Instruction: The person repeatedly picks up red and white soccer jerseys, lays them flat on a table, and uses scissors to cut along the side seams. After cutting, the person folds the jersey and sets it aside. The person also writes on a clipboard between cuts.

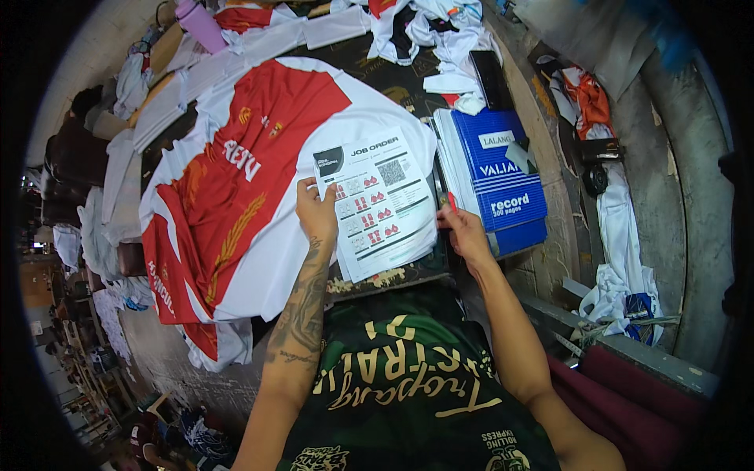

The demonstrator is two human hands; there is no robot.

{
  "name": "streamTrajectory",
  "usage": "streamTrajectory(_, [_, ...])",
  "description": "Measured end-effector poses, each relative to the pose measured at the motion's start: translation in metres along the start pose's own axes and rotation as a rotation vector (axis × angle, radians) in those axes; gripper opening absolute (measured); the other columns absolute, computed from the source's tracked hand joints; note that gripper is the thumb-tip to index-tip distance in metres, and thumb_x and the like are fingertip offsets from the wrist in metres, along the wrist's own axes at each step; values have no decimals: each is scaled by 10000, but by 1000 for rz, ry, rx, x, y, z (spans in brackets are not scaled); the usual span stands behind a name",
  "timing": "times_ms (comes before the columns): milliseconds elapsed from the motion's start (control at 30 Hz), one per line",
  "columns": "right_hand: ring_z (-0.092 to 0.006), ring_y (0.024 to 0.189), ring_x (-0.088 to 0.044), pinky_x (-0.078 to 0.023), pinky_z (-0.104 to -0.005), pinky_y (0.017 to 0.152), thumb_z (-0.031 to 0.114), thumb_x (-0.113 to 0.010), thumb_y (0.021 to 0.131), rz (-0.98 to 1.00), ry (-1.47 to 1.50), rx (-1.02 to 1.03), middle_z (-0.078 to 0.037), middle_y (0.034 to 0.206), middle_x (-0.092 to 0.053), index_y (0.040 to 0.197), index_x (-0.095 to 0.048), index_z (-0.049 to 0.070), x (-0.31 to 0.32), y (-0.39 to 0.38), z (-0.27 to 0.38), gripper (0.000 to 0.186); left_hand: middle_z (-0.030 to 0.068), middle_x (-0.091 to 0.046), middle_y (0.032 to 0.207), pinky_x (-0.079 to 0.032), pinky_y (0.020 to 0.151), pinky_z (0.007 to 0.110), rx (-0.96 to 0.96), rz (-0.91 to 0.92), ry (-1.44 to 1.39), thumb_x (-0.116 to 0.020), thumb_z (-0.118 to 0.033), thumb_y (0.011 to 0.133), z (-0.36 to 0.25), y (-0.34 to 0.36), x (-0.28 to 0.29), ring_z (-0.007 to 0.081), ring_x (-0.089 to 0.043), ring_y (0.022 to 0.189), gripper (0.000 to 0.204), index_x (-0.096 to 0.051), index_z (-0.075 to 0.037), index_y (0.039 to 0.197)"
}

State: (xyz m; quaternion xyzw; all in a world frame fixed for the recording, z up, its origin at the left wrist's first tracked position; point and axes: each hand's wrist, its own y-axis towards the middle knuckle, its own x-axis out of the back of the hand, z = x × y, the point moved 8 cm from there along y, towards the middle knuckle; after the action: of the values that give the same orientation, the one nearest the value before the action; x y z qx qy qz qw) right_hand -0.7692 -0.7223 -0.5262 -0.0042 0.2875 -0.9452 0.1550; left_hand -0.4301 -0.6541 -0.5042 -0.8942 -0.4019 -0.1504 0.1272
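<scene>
A white printed sheet (378,206) with rows of small red pictures and a square code lies over the white part of a red and white jersey (271,125). My left hand (316,210) pinches the sheet's left edge, its thumb on top. Beside the sheet's lower right, my right hand (465,231) is closed near the edge of the blue record books. A small red-orange piece (452,202) shows at its fingertips; what it belongs to is not clear. The jersey is spread flat on the dark table, its red front facing up with gold leaf shapes.
Blue record books (503,173) lie stacked at the right, a dark phone-like slab (491,78) above them. White garments (448,47) are heaped at the far side. A purple bottle (200,25) stands far left. A maroon cloth (636,392) is at lower right.
</scene>
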Motion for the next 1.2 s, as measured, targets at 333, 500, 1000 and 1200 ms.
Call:
streamTrajectory(333, [-482, 839, -670, -516, -565, 772, 246, -719, 958, -172, -1134, 420, -228, 853, -709, 976, -749, 50, -26, -44, 83, 199, 170, -521, 1424, -393, 1099, 530, -422, 475, 266, -892, -295, 818, -49, -99, -18, 379, -518, 1308, 817, -488, -39, 1480])
streamTrajectory(500, [-224, 677, -645, -501, -411, 665, 316, -735, 1012, 171, -563, 417, -73, 865, -733, 1000, -749, -17, -78, -28, 121, 333, 219, -658, 1347, -467, 1064, 479, -421, 365, 180, -838, -234, 872, -98, -123, -24, 382, -611, 1288, 609, -602, -5, 1385])
streamTrajectory(1000, [-412, 806, -686, -509, -509, 711, 354, -806, 909, -249, -1055, 214, -181, 845, -702, 889, -687, 28, -17, -50, 28, 347, 190, -715, 1294, -522, 992, 350, -139, -94, -97, -651, -265, 1074, -33, 56, 194, 228, -683, 1123, 485, -603, 103, 1387])
streamTrajectory(1200, [-462, 804, -672, -507, -527, 701, 200, -676, 980, -213, -1248, 475, -217, 848, -726, 914, -745, 36, -25, -63, 77, 190, 203, -701, 1314, -523, 996, 374, -353, -229, 18, -615, -182, 1076, -81, 33, 188, 244, -686, 1124, 425, -586, 56, 1427])
